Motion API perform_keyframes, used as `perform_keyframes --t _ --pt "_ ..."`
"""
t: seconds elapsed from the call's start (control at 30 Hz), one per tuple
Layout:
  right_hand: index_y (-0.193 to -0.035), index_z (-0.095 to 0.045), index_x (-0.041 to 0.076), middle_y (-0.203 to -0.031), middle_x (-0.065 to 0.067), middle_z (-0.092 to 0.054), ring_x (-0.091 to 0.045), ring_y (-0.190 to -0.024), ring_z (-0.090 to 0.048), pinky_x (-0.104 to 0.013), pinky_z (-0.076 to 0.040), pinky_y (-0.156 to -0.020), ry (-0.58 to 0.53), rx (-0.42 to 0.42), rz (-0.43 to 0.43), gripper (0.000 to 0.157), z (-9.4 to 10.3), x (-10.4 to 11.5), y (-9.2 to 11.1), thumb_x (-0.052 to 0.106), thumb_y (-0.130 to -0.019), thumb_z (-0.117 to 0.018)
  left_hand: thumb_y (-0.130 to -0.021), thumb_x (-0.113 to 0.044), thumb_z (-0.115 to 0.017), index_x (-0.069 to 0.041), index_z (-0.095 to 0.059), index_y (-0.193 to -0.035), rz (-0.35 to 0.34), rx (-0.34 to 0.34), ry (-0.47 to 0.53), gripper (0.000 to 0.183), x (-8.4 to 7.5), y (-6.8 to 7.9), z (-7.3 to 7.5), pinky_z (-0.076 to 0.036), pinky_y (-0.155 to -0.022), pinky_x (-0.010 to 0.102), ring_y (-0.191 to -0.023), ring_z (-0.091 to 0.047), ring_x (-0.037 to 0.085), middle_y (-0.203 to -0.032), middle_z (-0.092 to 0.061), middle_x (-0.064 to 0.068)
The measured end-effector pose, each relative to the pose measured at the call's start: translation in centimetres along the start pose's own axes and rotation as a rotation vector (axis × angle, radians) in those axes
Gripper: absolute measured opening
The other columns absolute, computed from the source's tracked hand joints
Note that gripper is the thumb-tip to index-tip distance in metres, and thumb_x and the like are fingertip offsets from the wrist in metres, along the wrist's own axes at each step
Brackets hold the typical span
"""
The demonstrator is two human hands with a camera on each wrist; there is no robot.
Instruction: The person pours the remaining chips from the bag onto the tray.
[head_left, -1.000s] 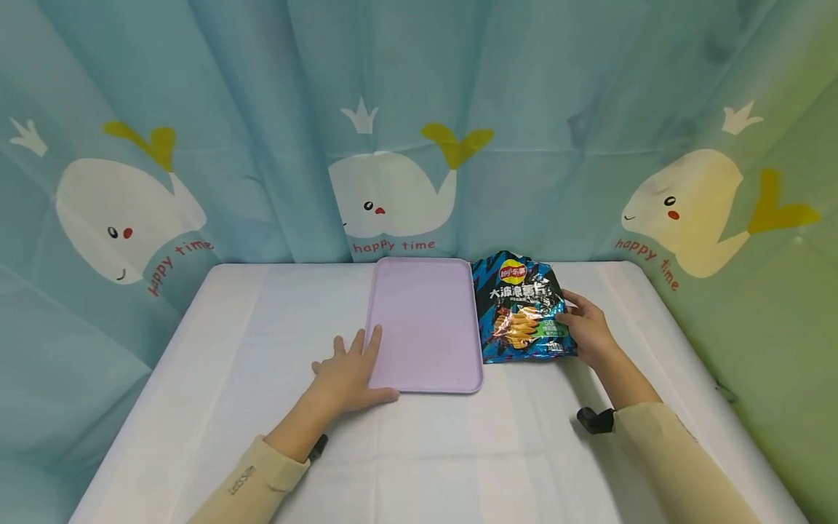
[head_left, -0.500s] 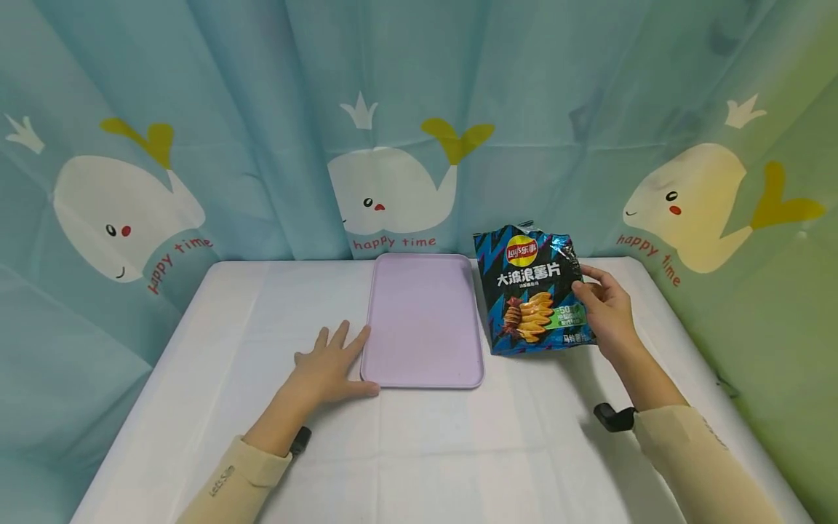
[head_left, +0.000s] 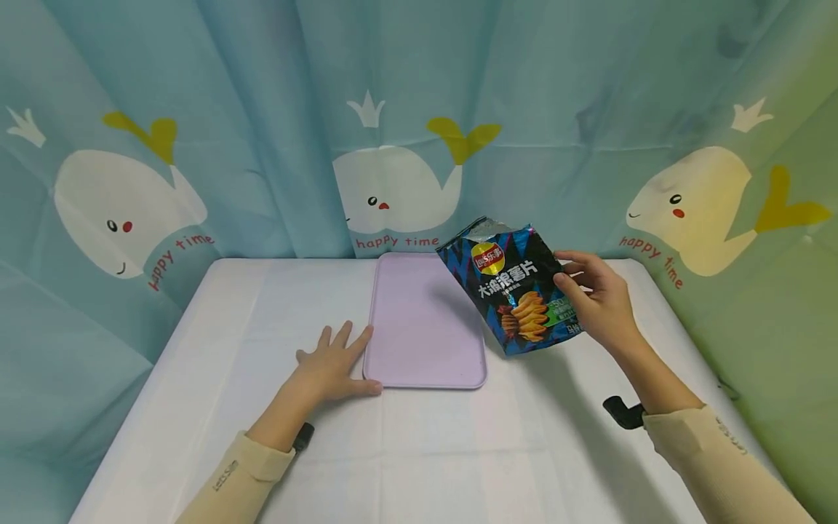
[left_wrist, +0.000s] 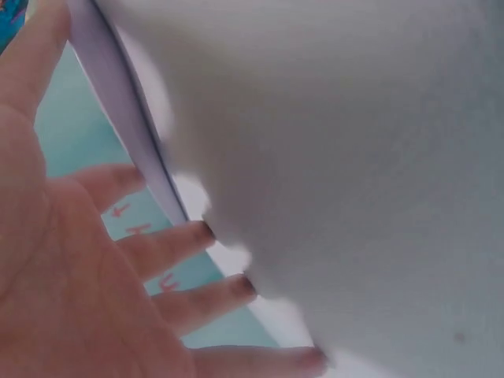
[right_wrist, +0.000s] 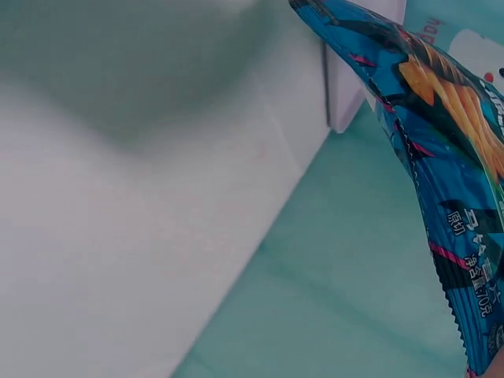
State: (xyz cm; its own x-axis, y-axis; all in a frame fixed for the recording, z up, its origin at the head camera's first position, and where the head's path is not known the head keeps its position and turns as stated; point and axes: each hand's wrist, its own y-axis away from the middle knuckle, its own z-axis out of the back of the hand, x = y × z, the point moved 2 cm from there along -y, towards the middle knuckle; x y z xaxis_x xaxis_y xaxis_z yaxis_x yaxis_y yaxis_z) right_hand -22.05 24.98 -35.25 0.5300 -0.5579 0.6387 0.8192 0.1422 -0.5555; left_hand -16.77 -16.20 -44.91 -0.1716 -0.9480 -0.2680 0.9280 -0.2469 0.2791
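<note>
My right hand [head_left: 601,300] grips the right side of a blue and black potato chip bag [head_left: 517,291], thumb on its printed front. The bag's torn top shows silver lining and tilts left over the right edge of a light purple tray [head_left: 425,327]. In the right wrist view the crimped bottom edge of the chip bag [right_wrist: 441,173] runs down the right side. My left hand [head_left: 327,366] lies with fingers spread at the tray's left edge. In the left wrist view the thumb and index finger of the left hand [left_wrist: 79,260] meet the tray's rim [left_wrist: 126,102].
A white cloth covers the table [head_left: 419,451]. Behind and at both sides hangs a blue-green curtain [head_left: 275,145] printed with white whales, close against the table's edges. A shadow of the bag falls on the tray.
My right hand has lifted the chip bag off the table beside the tray, then tipped its open top leftward over the tray. My left hand shifted slightly left with the tray's edge.
</note>
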Motion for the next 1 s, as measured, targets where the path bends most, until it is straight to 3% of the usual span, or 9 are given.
perform_keyframes --t 0.17,0.37,0.63,0.8,1.0 --pt "-0.127 -0.066 0.009 -0.102 -0.012 -0.069 0.012 -0.087 -0.061 -0.007 -0.048 -0.067 0.062 0.056 0.118 0.039 -0.4 1.7 -0.8 -0.004 -0.091 -0.068 -0.077 -0.074 -0.067 -0.026 -0.018 -0.161 0.021 0.027 0.010 0.108 0.1 -0.1 0.0 -0.016 -0.089 0.091 -0.146 0.000 0.059 -0.165 -0.009 0.024" --pt "-0.123 -0.069 0.012 -0.100 -0.007 -0.073 -0.009 -0.083 -0.067 -0.010 -0.050 -0.072 0.136 0.139 0.247 0.038 -1.4 3.4 -1.8 -0.004 -0.089 -0.070 -0.078 -0.075 -0.065 -0.029 -0.014 -0.161 0.045 0.063 0.012 0.109 0.1 -0.1 0.0 -0.016 -0.089 0.091 -0.146 0.000 0.059 -0.165 -0.005 0.024" --pt "-0.121 -0.072 0.014 -0.108 -0.003 -0.076 -0.019 -0.085 -0.072 -0.035 -0.054 -0.067 0.231 0.232 0.392 0.037 -2.7 5.1 -3.2 -0.001 -0.087 -0.073 -0.077 -0.076 -0.065 -0.030 -0.014 -0.161 0.063 0.070 0.024 0.109 0.2 0.0 -0.1 -0.014 -0.091 0.090 -0.146 0.001 0.058 -0.166 -0.005 0.023" --pt "-0.120 -0.073 0.014 -0.111 -0.004 -0.076 -0.021 -0.090 -0.073 -0.039 -0.056 -0.068 0.249 0.308 0.442 0.034 -3.1 6.3 -4.3 0.002 -0.088 -0.074 -0.076 -0.076 -0.066 -0.031 -0.015 -0.161 0.078 0.074 0.027 0.109 0.2 0.0 -0.1 -0.013 -0.091 0.090 -0.147 0.001 0.058 -0.166 -0.006 0.022" --pt "-0.120 -0.073 0.016 -0.110 -0.003 -0.076 -0.021 -0.091 -0.073 -0.038 -0.055 -0.068 0.292 0.372 0.440 0.033 -3.3 7.6 -5.4 0.005 -0.088 -0.074 -0.076 -0.076 -0.066 -0.031 -0.015 -0.161 0.075 0.066 0.026 0.109 0.3 -0.1 -0.2 -0.013 -0.091 0.090 -0.147 0.001 0.058 -0.166 -0.007 0.023"
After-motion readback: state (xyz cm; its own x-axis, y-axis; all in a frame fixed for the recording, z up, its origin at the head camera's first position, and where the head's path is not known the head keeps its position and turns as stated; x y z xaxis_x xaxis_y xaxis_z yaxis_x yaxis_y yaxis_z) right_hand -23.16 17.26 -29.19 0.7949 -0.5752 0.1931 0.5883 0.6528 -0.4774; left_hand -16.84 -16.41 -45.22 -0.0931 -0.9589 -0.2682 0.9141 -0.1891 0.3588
